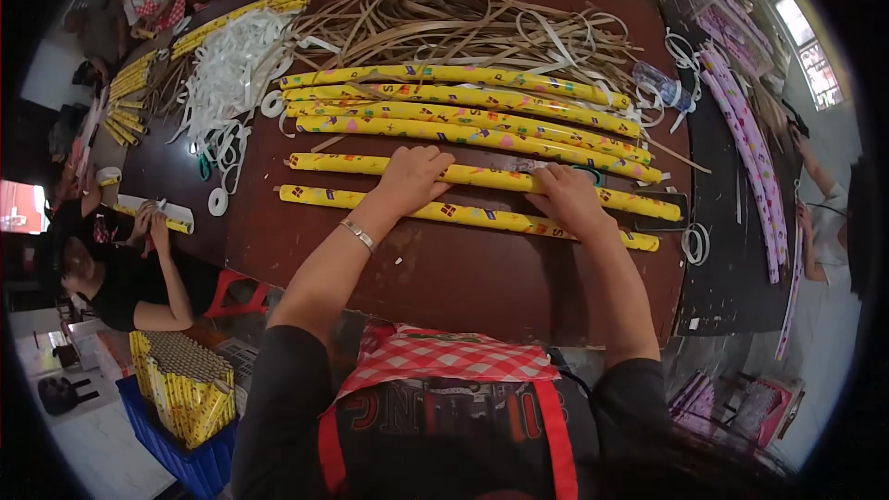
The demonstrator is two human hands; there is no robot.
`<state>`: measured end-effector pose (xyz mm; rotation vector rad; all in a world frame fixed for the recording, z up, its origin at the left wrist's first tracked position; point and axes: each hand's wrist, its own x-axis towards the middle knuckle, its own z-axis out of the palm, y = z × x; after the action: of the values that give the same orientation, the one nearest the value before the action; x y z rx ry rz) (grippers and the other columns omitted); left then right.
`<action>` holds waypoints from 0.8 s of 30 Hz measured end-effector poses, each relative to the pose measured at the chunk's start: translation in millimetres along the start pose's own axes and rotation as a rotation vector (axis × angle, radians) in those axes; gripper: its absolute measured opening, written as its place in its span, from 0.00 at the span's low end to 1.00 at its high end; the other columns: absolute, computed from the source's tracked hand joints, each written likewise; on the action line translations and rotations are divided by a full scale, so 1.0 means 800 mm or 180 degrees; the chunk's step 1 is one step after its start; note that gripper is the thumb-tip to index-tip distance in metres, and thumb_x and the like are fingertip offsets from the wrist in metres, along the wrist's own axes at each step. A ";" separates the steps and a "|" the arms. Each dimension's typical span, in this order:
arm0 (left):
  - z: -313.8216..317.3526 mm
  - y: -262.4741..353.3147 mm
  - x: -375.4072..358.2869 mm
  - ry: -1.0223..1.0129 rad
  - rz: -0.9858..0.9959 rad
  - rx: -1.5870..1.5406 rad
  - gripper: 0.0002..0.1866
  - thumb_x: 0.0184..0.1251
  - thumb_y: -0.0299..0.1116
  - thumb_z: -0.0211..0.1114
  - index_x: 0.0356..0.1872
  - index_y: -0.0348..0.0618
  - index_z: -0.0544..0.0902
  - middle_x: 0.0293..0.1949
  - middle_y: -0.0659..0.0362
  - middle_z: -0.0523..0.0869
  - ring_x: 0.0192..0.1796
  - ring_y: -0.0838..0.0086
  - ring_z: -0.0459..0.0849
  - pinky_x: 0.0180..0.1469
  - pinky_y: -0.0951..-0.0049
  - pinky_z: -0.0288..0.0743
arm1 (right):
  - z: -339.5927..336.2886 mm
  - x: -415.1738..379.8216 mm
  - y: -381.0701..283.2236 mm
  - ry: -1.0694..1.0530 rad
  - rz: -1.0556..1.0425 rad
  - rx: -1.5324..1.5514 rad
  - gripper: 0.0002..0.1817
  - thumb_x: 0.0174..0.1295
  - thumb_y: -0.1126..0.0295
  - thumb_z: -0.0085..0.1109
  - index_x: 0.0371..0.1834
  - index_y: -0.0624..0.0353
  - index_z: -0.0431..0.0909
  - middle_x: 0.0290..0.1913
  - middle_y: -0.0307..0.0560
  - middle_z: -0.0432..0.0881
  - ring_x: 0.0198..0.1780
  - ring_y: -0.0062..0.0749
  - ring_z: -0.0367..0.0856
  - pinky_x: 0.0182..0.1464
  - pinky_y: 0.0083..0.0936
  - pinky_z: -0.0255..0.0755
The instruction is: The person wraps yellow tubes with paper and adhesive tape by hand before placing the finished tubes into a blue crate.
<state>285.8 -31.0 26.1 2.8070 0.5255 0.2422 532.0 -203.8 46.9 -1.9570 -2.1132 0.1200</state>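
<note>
A long yellow wrapping paper roll (486, 175) with a colourful print lies crosswise on the dark red table in front of me. My left hand (417, 178) is curled over it left of the middle. Farther right on the same roll, my right hand (567, 194) grips it, fingers bent over the top. Closer to my body lies another yellow roll (324, 197), passing under my wrists. Beyond my hands, several more yellow rolls (463, 132) lie side by side. Some fingertips are hidden behind the roll.
Brown strips (417, 18) and white ribbon (236, 56) are heaped at the back. Green-handled scissors (204, 167) lie at left. A plastic bottle (659, 85) and pink rolls (745, 148) are at right. A co-worker (120, 268) sits at left, above a blue crate (176, 435) of rolls.
</note>
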 end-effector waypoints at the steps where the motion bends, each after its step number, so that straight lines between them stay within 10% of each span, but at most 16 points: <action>1: -0.005 -0.007 -0.005 0.0157 0.0157 0.0029 0.19 0.48 0.35 0.71 0.43 0.47 0.77 0.34 0.60 0.78 0.40 0.65 0.79 0.39 0.65 0.70 | -0.016 -0.004 -0.006 -0.0135 0.0024 -0.0013 0.17 0.54 0.61 0.65 0.40 0.58 0.73 0.35 0.52 0.78 0.40 0.49 0.79 0.40 0.41 0.74; 12: -0.060 -0.079 -0.059 0.0423 0.0088 0.0522 0.16 0.43 0.33 0.71 0.34 0.47 0.74 0.29 0.60 0.76 0.36 0.65 0.79 0.37 0.64 0.69 | -0.055 -0.045 0.033 -0.0078 0.0179 -0.0350 0.15 0.44 0.67 0.68 0.31 0.55 0.71 0.30 0.49 0.77 0.32 0.49 0.80 0.33 0.42 0.73; 24: -0.061 -0.124 -0.115 -0.0072 -0.1211 0.0786 0.18 0.49 0.36 0.71 0.42 0.50 0.76 0.42 0.61 0.75 0.52 0.63 0.73 0.59 0.46 0.62 | -0.050 -0.061 0.060 -0.0118 0.0367 -0.0271 0.20 0.44 0.61 0.73 0.29 0.58 0.71 0.29 0.49 0.76 0.33 0.47 0.79 0.34 0.40 0.73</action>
<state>157.9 35.2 32.5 2.8581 1.1341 0.0693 591.2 -252.7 67.5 -2.1419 -2.0594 0.0901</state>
